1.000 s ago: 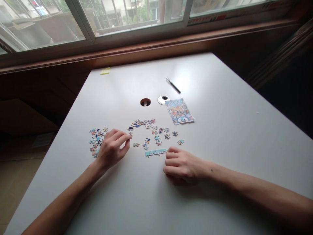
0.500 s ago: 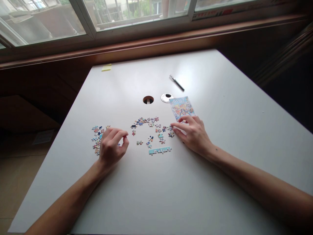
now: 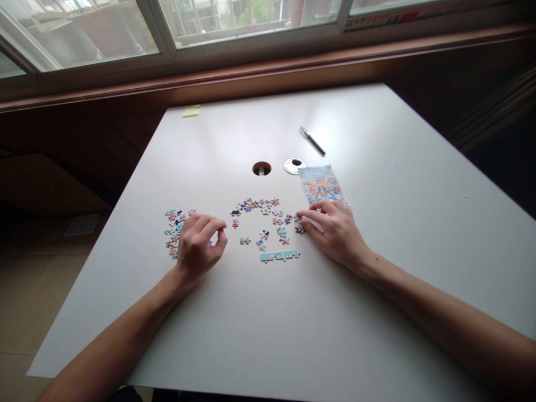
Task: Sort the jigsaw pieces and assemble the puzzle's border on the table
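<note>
My left hand (image 3: 200, 243) is closed in a pinch over the right side of a pile of loose jigsaw pieces (image 3: 172, 230); whatever its fingertips hold is too small to make out. My right hand (image 3: 337, 231) rests with thumb and forefinger apart beside a few jigsaw pieces (image 3: 298, 229), partly covering them. Between the hands, more loose pieces (image 3: 255, 205) lie in a rough ring. Below them is a joined strip of light-blue jigsaw pieces (image 3: 280, 256). The picture sheet (image 3: 321, 183) lies just beyond my right hand, its lower edge partly hidden by the fingers.
All of this lies on a white table (image 3: 268, 324). Toward the back are a round cable hole (image 3: 262, 169), its silver cover (image 3: 293, 166), a black pen (image 3: 312, 141) and a yellow sticky note (image 3: 191, 111). A window (image 3: 251, 19) stands behind the table.
The whole view has shifted slightly, so the table and things on it appear a little further right. Both hands keep nearly the same pose and place among the pieces.
</note>
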Tool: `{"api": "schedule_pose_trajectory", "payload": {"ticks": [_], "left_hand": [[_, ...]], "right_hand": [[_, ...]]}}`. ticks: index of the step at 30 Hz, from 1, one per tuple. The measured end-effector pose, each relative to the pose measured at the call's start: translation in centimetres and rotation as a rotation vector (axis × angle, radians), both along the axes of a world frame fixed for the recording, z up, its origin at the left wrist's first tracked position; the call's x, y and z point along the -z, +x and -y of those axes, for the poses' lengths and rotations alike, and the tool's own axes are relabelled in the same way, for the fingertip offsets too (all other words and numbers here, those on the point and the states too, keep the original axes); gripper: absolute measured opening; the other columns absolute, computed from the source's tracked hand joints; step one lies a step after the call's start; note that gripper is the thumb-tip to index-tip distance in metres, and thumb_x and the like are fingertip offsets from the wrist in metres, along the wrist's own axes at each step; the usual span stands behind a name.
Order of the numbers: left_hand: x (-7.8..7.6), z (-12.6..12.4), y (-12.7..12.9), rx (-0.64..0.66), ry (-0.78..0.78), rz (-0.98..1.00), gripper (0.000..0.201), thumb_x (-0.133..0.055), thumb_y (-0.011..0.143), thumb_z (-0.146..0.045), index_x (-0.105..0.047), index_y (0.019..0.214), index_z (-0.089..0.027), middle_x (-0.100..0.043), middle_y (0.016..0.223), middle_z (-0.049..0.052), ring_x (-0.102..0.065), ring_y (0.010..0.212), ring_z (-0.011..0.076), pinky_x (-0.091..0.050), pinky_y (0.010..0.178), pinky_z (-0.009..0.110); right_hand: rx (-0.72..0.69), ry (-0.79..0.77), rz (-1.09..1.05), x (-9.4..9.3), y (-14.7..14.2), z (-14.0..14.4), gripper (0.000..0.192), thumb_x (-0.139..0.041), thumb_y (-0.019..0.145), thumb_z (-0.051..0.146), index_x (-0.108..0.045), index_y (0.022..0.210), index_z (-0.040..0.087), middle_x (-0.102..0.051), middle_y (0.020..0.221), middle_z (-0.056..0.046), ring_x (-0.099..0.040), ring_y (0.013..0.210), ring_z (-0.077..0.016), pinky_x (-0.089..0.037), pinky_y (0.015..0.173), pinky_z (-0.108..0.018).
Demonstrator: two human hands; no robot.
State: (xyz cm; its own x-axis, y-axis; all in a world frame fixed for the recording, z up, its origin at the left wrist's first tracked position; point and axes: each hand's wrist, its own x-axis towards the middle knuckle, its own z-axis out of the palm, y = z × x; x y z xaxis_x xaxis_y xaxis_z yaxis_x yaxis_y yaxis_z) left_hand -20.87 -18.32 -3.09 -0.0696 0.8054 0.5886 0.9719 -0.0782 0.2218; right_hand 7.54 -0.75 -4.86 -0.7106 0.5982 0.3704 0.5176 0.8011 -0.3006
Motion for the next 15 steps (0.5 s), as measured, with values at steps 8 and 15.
{"api": "schedule_pose_trajectory", "payload": {"ticks": [8, 15], "left_hand": [[-0.1, 0.1, 0.0, 0.019, -0.016, 0.014, 0.014, -0.061, 0.083, -0.008, -0.063, 0.086, -0.021, -0.068, 0.085, 0.003, -0.059, 0.085, 0.0214, -0.049, 0.085, 0.038], [-0.1, 0.2, 1.6, 0.35, -0.134, -0.116, 0.026, -0.064, 0.087, -0.014, -0.068, 0.111, -0.025, -0.072, 0.104, 0.004, -0.059, 0.102, 0.0229, -0.047, 0.092, 0.038]], "right_hand": [[0.04, -0.109, -0.057, -0.1, -0.2, -0.1, 0.013, -0.062, 0.091, 0.029, -0.07, 0.097, 0.02, -0.067, 0.101, -0.009, -0.057, 0.098, -0.0272, -0.041, 0.087, -0.043], [0.053, -0.187, -0.163, -0.2, -0.2, -0.6, 0.005, -0.062, 0.088, 0.025, -0.066, 0.088, 0.021, -0.068, 0.081, -0.004, -0.059, 0.081, -0.0228, -0.044, 0.081, -0.04]]}}
